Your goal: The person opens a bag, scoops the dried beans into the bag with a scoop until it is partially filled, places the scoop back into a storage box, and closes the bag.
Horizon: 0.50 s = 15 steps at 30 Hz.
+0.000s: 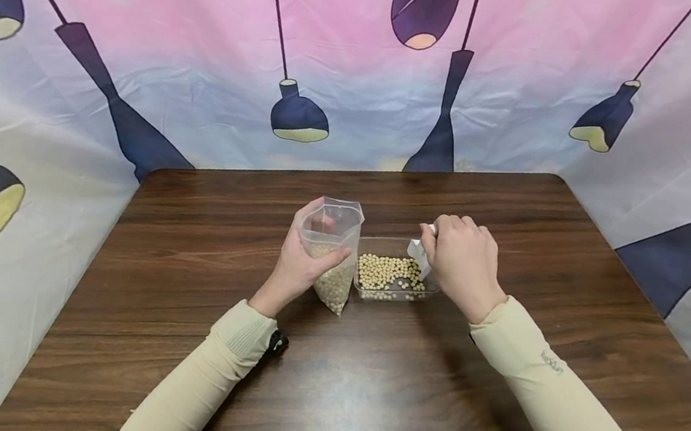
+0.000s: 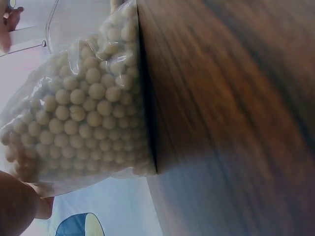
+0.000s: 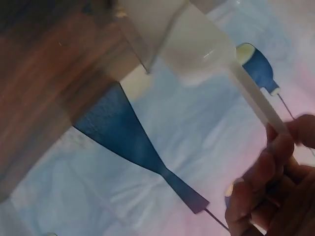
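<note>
Head | left hand [image 1: 302,261] clamped round clear bag [image 1: 335,282] | right hand [image 1: 466,263] gripping white scoop [image 1: 418,255]

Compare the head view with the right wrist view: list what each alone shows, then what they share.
Only the head view: the left hand holding a clear bag of small balls, and both pale sleeves.

Only the right wrist view: a close look at the scoop, with a bare stretch of handle running from its bowl to the fingers.

Both: the right hand gripping that white scoop, the wooden table and the lamp-printed cloth.
</note>
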Each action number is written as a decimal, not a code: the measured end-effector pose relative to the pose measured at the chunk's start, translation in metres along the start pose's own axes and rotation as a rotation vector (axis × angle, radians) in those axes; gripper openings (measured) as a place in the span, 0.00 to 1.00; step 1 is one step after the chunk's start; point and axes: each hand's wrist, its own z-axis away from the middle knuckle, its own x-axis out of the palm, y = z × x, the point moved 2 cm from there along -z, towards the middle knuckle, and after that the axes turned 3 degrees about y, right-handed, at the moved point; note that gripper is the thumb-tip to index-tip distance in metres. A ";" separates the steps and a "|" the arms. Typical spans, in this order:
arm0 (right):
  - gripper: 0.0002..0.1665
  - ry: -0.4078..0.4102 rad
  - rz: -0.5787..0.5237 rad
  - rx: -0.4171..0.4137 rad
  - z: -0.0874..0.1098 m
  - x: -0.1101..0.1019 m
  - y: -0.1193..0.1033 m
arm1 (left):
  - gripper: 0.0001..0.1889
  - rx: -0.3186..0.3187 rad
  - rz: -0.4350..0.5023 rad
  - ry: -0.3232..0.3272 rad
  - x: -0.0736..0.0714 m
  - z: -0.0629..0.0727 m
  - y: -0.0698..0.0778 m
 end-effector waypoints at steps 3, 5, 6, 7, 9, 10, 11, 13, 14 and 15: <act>0.19 -0.067 -0.050 0.126 0.000 0.003 0.005 | 0.44 0.013 0.010 0.002 0.001 -0.002 -0.008; 0.19 -0.107 -0.095 0.227 -0.001 0.004 0.009 | 0.45 0.022 0.020 0.011 0.001 -0.003 -0.017; 0.19 -0.123 -0.115 0.271 -0.001 0.004 0.011 | 0.45 0.025 0.022 0.015 0.001 -0.004 -0.022; 0.20 -0.137 -0.132 0.311 -0.002 0.005 0.013 | 0.45 0.028 0.025 0.020 0.001 -0.005 -0.027; 0.21 -0.159 -0.154 0.374 -0.002 0.006 0.016 | 0.45 0.036 0.029 0.027 0.001 -0.006 -0.030; 0.21 -0.166 -0.167 0.403 -0.002 0.007 0.018 | 0.45 0.039 0.025 0.030 0.001 -0.006 -0.031; 0.21 -0.174 -0.177 0.427 -0.001 0.008 0.019 | 0.44 0.040 0.023 0.029 0.001 -0.006 -0.032; 0.21 -0.189 -0.207 0.467 0.001 0.011 0.021 | 0.44 0.045 0.022 0.030 0.002 -0.006 -0.033; 0.21 -0.194 -0.221 0.484 0.002 0.013 0.022 | 0.44 0.044 0.020 0.030 0.002 -0.006 -0.033; 0.21 -0.196 -0.234 0.497 0.004 0.014 0.023 | 0.44 0.043 0.018 0.029 0.002 -0.006 -0.034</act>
